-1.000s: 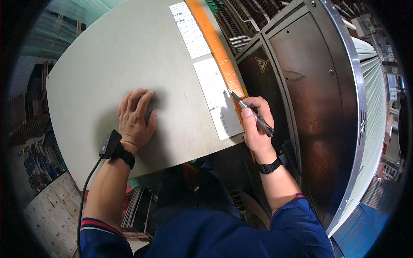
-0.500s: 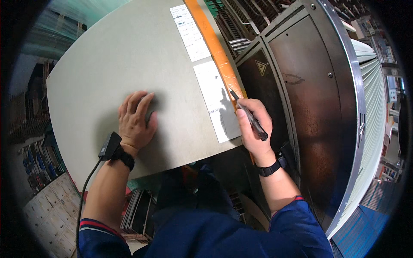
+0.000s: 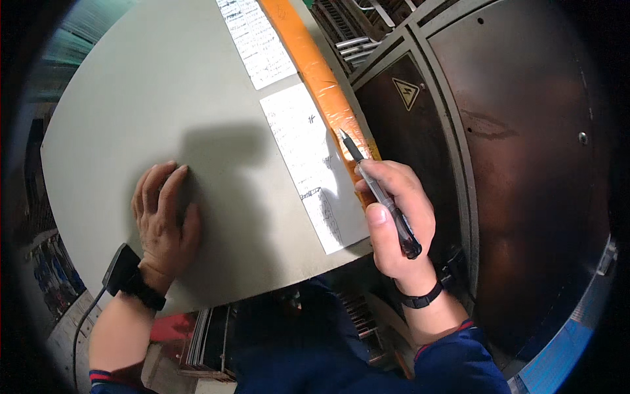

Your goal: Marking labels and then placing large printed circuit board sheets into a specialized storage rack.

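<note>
Compared with half a second ago, the view shifts closer in, so both sheets look larger, while the pen (image 3: 382, 197) keeps its slant over the orange strip (image 3: 316, 72). At 3 o'clock the right hand (image 3: 417, 210) grips that pen between thumb and fingers, its tip pointing to 11 o'clock, just beside the right edge of the lower sheet (image 3: 298, 148) — whether it touches the strip I cannot tell. That sheet lies flat on the table (image 3: 131, 118), with the upper sheet (image 3: 256, 43) beyond it toward 11 o'clock; both carry handwriting. Over at 9 o'clock the left hand (image 3: 159, 230) rests palm down on the tabletop, fingers loosely bent and gripping nothing. My reading is a pause between strokes of writing — any new mark on the lower sheet calls for tilting the tip toward 9 o'clock and lowering it, with the paper kept steady.
</note>
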{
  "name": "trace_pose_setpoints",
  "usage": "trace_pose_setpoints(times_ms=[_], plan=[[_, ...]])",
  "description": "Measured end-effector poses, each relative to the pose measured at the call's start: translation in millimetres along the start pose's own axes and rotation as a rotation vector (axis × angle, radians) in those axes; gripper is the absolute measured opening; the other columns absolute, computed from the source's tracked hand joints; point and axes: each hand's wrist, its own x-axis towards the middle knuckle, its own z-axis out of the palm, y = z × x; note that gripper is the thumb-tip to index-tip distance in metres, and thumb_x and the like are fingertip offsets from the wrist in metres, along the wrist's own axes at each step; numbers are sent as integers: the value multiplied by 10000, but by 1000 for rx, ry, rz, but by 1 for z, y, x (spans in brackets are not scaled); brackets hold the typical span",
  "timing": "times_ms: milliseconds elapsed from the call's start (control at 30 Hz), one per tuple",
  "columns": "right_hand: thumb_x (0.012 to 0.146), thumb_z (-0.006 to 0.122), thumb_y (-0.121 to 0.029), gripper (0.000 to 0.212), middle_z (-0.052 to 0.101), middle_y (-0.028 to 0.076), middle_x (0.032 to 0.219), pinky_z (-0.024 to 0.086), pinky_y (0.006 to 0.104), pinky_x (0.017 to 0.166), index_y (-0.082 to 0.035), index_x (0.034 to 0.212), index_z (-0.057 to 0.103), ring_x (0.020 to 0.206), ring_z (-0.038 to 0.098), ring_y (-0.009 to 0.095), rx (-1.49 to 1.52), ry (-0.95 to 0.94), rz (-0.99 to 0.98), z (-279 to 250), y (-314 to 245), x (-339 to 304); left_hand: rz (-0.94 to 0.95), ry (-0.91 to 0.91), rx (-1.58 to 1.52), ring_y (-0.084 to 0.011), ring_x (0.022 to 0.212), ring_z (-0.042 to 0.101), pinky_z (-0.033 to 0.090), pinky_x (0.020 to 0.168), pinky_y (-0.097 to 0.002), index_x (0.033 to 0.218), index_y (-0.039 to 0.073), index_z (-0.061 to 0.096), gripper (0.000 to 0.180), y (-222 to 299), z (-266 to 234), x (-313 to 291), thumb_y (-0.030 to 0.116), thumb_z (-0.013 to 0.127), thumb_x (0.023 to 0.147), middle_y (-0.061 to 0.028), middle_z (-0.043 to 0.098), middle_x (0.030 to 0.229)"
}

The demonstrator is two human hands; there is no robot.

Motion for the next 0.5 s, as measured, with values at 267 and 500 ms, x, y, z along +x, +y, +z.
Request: trace_pose_setpoints(times_ms=[267,500], plan=[[920,655,-106,339,609,160,1061,493,358,838,24,1225,587,921,604,264,14,66,-12,7,9,-5,-17,-10,6,-372,1388,413,301,1172,-502,1408,113,536,572,0,0,1,142,620,843,-126,490,1438],[888,647,-60,351,648,208,1137,504,391,935,49,1220,621,1046,637,319,-46,30,-63,2,-2,0,-25,41,-48,-358,1381,429,314,1157,-501,1400,131,540,570,2,3,3,155,648,840,-101,494,1436]])
